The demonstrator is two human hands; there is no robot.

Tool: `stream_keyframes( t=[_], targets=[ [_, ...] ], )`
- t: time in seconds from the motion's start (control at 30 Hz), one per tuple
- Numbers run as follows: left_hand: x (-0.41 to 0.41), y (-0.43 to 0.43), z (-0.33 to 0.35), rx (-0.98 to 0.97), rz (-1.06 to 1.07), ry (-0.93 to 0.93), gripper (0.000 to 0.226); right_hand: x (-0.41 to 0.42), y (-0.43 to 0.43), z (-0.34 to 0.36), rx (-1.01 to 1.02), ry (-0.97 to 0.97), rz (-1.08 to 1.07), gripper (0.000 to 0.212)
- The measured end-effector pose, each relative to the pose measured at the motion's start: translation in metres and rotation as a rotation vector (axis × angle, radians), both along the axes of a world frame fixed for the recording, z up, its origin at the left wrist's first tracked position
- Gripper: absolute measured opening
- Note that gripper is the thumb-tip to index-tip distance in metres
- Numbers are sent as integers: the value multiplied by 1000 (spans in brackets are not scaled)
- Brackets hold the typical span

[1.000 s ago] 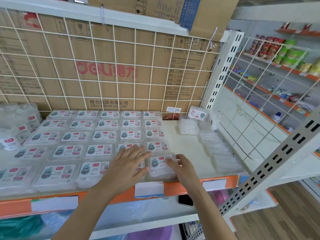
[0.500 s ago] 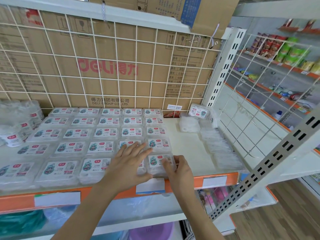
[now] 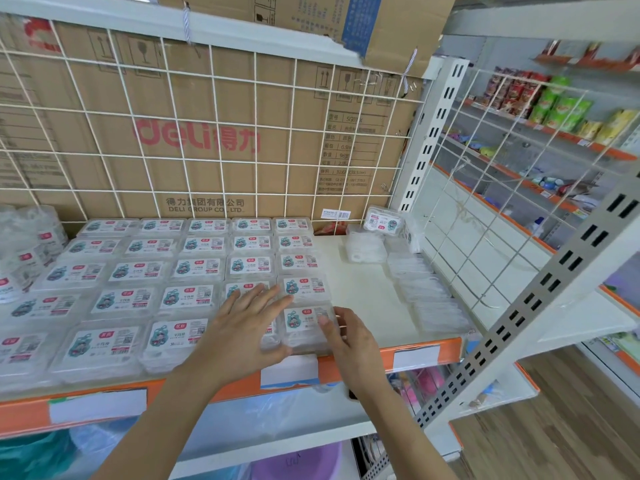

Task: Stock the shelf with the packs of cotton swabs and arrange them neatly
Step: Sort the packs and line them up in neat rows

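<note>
From the head view we see the front-corner pack flat at the shelf's front edge, label up, long axis left-right, our right hand gripping and hiding its right end, our left hand outstretched flat, covering most of the neighbouring pack.

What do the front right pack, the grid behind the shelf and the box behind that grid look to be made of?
The front pack: probably thin, clear, glossy plastic; white contents show through, and a paper-like label sits on top. The grid: thin white-coated wire, likely metal. The box: matte brown cardboard with printed handling marks.
</note>
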State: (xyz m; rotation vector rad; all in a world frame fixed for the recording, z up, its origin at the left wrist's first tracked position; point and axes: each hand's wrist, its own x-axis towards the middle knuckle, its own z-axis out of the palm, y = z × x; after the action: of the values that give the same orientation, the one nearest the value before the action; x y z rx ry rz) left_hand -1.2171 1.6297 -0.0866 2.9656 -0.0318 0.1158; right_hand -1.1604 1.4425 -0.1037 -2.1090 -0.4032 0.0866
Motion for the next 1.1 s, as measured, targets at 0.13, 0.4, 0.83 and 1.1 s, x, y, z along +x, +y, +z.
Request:
stream_keyframes(
  t=[0.13, 0.4, 0.83, 1.1],
  targets=[
    [0, 3, 5, -77, -26, 26, 113, 5, -9, 8, -9, 62, 27, 45],
    [31, 6, 28, -347, -51, -144, 92, 50, -43, 20, 91, 27, -160, 30],
    [179, -52, 39, -212, -227, 179, 64, 141, -93, -2, -683, -220, -364, 58],
    [246, -73, 8, 33, -207, 266, 81, 141, -95, -14, -691, -366, -336, 72]
  ],
)
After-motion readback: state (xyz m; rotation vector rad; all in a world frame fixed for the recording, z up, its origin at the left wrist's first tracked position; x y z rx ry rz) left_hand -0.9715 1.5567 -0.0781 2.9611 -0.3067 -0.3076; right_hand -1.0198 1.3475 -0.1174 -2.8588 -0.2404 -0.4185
